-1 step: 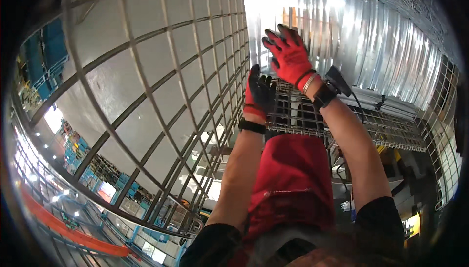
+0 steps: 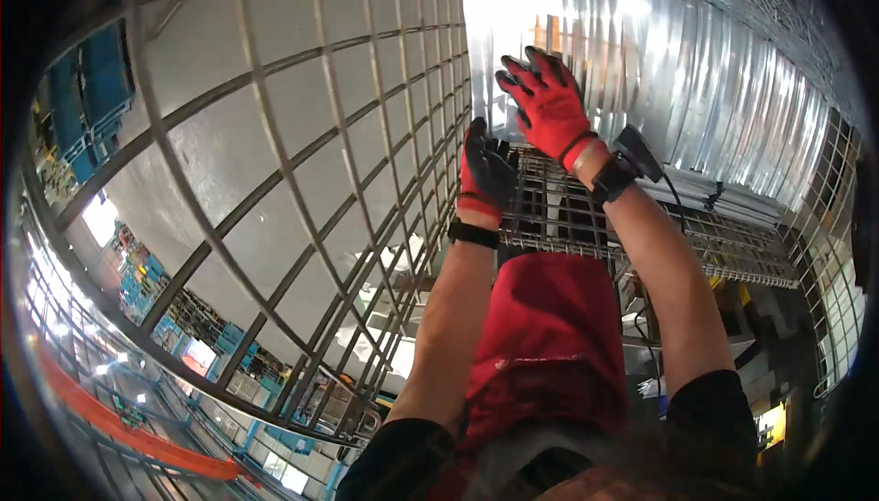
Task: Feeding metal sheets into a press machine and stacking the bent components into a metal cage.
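Observation:
Shiny silvery, see-through-looking sheets or strips (image 2: 691,89) stand packed in a row inside a wire mesh cage; their exact kind is unclear. My right hand (image 2: 554,112), in a red glove with dark fingertips, lies over the near left part of the row, fingers spread and pointing up and left. Below and left of it, my left hand (image 2: 487,171), gloved alike, is held upright with its dark palm turned right, close to the row's left end. Its fingers are extended and slightly bent. Neither hand visibly grips anything; whether the left fingertips touch a sheet cannot be seen.
The cage's tall mesh wall (image 2: 320,116) runs along my left, with a grey surface behind it. A lower mesh panel (image 2: 558,212) crosses before my red apron (image 2: 554,336). A black corded device (image 2: 641,153) hangs beside my right wrist. More mesh (image 2: 829,226) stands at the right.
My right hand has shifted very slightly to the right over the sheets. The left hand has hardly moved.

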`<action>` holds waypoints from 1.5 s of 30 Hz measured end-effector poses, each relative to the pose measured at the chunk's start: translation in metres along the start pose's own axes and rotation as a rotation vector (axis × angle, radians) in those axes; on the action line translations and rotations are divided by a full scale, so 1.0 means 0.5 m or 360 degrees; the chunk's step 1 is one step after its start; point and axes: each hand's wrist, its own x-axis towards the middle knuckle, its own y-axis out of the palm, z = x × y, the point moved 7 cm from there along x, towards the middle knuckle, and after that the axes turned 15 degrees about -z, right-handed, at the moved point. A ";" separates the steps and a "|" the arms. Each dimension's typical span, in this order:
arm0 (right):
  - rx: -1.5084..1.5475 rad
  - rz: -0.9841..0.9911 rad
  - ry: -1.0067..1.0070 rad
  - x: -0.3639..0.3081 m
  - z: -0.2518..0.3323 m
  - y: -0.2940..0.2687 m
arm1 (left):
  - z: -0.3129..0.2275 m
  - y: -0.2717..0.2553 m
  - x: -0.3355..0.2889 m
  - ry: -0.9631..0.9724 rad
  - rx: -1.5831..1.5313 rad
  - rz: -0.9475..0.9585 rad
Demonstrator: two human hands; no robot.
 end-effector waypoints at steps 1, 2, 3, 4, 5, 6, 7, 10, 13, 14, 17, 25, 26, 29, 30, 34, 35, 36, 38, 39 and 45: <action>-0.0037 -0.0024 -0.0003 -0.002 -0.002 0.001 | -0.005 0.015 0.001 0.0002 -0.0015 0.0060; -0.0057 -0.0018 -0.0002 -0.003 -0.002 0.007 | -0.017 0.010 0.000 0.0081 -0.0052 -0.0042; -0.0082 -0.0002 0.0011 -0.008 -0.003 0.007 | -0.017 -0.002 -0.004 0.0144 -0.0085 -0.0149; -0.0108 0.0015 0.0023 -0.010 -0.004 0.010 | -0.019 -0.016 -0.008 0.0205 -0.0118 -0.0258; -0.0113 0.0070 0.0018 -0.006 -0.001 0.020 | -0.016 -0.020 -0.003 0.0221 -0.0105 -0.0113; -0.0137 0.0103 0.0004 -0.005 0.004 0.028 | -0.016 -0.014 -0.001 0.0226 -0.0124 -0.0038; -0.0162 0.0135 -0.0007 -0.003 0.009 0.036 | -0.018 -0.004 0.007 0.0231 -0.0141 0.0038; -0.0152 0.0053 0.0024 0.004 0.019 0.031 | -0.015 -0.014 0.011 0.0170 -0.0152 -0.0133; 0.0063 -0.0208 0.0165 0.012 0.000 -0.008 | 0.005 -0.051 0.023 -0.0083 -0.0148 -0.0319; -0.0005 -0.0313 0.0231 0.003 -0.012 -0.021 | 0.013 -0.063 0.026 -0.0168 -0.0167 -0.0329; -0.0146 -0.0425 0.0409 -0.022 -0.046 -0.034 | 0.047 -0.048 0.007 -0.0067 -0.0123 -0.0319; -0.0162 -0.0241 0.0445 -0.023 -0.060 0.013 | 0.042 0.047 -0.042 -0.0133 0.0049 -0.0036; -0.0136 -0.0223 0.0456 -0.025 -0.060 0.015 | 0.042 0.036 -0.040 -0.0063 0.0099 -0.0077; -0.0097 -0.0235 0.0468 -0.025 -0.069 0.015 | 0.052 0.011 -0.022 -0.0016 0.0189 -0.0128; -0.0082 -0.0317 0.0551 -0.020 -0.076 0.009 | 0.059 -0.001 -0.011 -0.0027 0.0209 -0.0136; -0.0091 -0.0345 0.0726 0.002 -0.081 0.027 | 0.057 0.002 -0.021 0.0257 0.0504 0.0398; -0.0131 -0.0282 0.0742 0.000 -0.075 0.037 | 0.062 0.005 -0.020 0.0157 0.0399 0.0429; -0.0171 -0.0214 0.0747 0.000 -0.067 0.039 | 0.064 0.015 -0.025 0.0059 0.0284 0.0457; -0.0121 -0.0210 0.0654 -0.010 -0.054 0.044 | 0.068 0.008 -0.013 0.0010 0.0233 0.0478; -0.0090 -0.0186 0.0634 -0.012 -0.049 0.047 | 0.076 -0.026 0.014 0.0065 0.0285 0.0472; 0.0006 -0.0362 0.0547 0.016 -0.050 0.024 | 0.055 -0.034 -0.004 -0.0017 0.0207 0.0102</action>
